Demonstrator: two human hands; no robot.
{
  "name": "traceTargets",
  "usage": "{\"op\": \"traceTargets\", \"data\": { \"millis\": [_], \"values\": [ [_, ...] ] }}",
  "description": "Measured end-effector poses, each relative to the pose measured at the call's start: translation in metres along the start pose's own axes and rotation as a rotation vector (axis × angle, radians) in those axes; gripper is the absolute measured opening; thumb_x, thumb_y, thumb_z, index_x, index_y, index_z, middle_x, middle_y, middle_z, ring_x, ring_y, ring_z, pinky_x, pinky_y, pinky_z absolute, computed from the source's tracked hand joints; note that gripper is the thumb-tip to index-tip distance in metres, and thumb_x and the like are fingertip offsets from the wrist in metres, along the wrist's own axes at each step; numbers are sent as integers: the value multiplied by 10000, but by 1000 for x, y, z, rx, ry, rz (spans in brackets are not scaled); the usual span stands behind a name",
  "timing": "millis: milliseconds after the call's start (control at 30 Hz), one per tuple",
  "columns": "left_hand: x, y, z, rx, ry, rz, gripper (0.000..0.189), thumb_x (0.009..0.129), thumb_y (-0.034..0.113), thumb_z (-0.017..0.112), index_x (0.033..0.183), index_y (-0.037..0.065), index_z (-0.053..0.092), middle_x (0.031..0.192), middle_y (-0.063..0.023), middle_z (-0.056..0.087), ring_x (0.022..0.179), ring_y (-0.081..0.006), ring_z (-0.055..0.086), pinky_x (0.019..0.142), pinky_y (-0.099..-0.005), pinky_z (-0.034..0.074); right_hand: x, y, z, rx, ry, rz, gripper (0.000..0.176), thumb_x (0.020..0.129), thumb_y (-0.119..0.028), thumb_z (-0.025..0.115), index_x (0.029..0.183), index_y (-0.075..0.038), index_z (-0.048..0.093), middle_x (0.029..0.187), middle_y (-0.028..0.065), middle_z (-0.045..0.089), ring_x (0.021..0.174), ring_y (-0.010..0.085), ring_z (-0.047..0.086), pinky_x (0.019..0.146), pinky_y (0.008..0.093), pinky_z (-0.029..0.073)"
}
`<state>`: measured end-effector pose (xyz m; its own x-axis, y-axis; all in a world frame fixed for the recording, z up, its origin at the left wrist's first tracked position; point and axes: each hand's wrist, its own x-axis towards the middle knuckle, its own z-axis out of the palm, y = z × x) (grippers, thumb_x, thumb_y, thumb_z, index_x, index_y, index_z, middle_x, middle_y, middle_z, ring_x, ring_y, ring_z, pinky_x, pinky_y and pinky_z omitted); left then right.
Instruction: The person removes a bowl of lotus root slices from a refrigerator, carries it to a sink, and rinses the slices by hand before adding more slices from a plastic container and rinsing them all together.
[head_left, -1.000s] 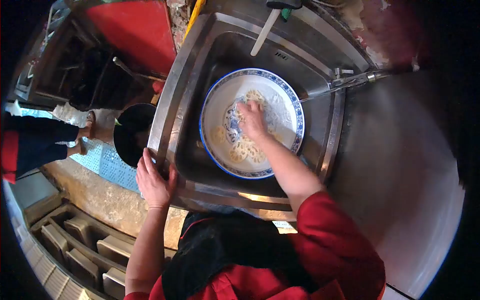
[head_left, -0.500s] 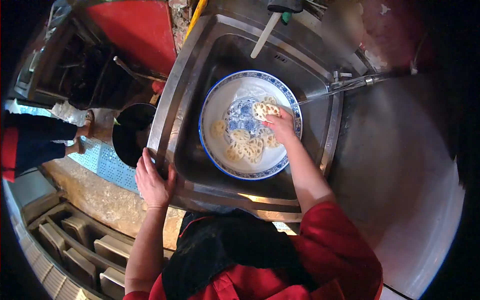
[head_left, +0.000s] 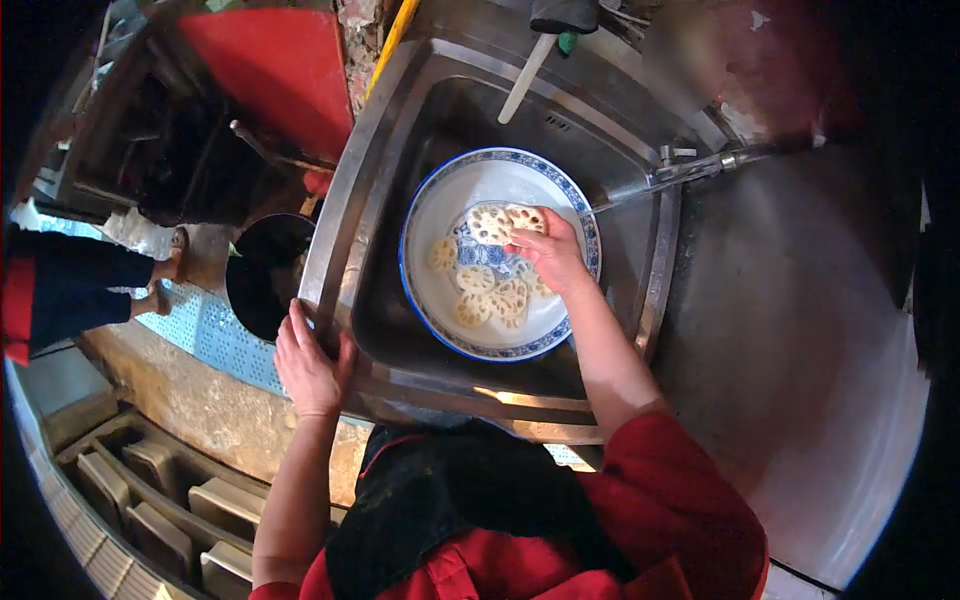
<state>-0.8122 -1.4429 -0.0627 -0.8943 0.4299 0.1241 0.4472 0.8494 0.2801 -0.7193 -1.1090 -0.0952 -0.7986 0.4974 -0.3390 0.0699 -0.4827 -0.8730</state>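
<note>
A kitchen with a red panel at the upper left, and a steel sink (head_left: 352,200) fills the centre of the frame! Inside sits the blue-rimmed bowl (head_left: 500,178), the tap (head_left: 700,168) running toward it from the right. Here's the right hand (head_left: 558,258), thumb and fingers pinching lotus root slices (head_left: 490,224) above the bowl, mid-frame; loose slices (head_left: 475,280) lie below them. A light pinch looks wise: thin, holed pieces could snap. Staying over the bowl would catch any slip. Lower left, the left hand (head_left: 312,372) rests on the sink's edge, fingers slightly spread, a steady brace.
</note>
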Motion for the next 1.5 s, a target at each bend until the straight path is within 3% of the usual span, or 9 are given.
{"op": "traceTargets", "data": {
  "millis": [200,433,533,567,733,933,1100,1300,1500],
  "values": [
    [0,-1,1,-6,9,7,786,730,337,637,1351,20,275,1155,-210,467,1024,-374,474,879,-445,374,10,17,7,-357,328,-39,225,738,-5,611,959,-7,566,848,56,623,695,113,592,576,238,499],
    [-4,-6,9,0,51,41,773,731,351,634,1339,21,289,1146,-222,466,1028,-389,475,860,-455,384,-33,4,203,-165,-474,-136,309,777,-36,647,1057,21,528,912,114,626,832,162,629,710,280,522],
    [-17,-39,25,119,-120,103,680,743,328,618,1285,17,349,1180,-246,470,1047,-378,482,850,-455,387,-51,32,261,-363,-277,-579,371,750,-43,664,1090,5,524,1032,153,598,967,256,592,829,342,482],
    [-10,-26,21,-311,-130,-329,693,727,297,632,1293,18,344,1198,-237,475,1052,-370,485,851,-450,386,-58,31,267,-567,-86,-795,383,744,-48,664,1098,-2,524,1065,167,586,1000,289,576,862,362,465],
    [-4,-6,4,-10,25,88,794,739,330,640,1365,31,254,1198,-224,454,1056,-381,466,876,-451,380,-69,45,184,-616,-271,-551,340,774,-81,630,1098,-18,550,1073,171,580,964,335,571,822,395,466],
    [-3,-4,8,20,55,59,805,733,339,646,1361,22,255,1172,-229,461,1031,-389,471,871,-455,380,-78,107,69,-995,-129,-457,242,838,-162,544,1044,-36,524,970,186,583,871,390,554,753,453,451],
    [-4,-5,7,2,46,72,802,736,341,646,1360,22,256,1173,-234,457,1032,-392,471,869,-460,381,-52,113,25,-1141,-377,-68,221,859,-181,511,1045,-62,522,986,181,573,911,372,551,785,446,441],
    [-3,-2,5,-26,20,49,802,742,355,638,1360,21,250,1180,-238,452,1047,-401,462,874,-463,377,14,75,-57,-1108,47,-323,361,856,-161,540,1207,-78,528,1163,150,577,1015,255,571,876,345,433],
    [-3,-1,6,-17,16,36,790,753,375,624,1352,12,258,1176,-238,454,1049,-400,462,881,-465,374,7,10,-86,-1139,282,-137,293,809,-166,604,1069,-31,610,931,135,656,829,219,620,743,316,479]
  ]
}}
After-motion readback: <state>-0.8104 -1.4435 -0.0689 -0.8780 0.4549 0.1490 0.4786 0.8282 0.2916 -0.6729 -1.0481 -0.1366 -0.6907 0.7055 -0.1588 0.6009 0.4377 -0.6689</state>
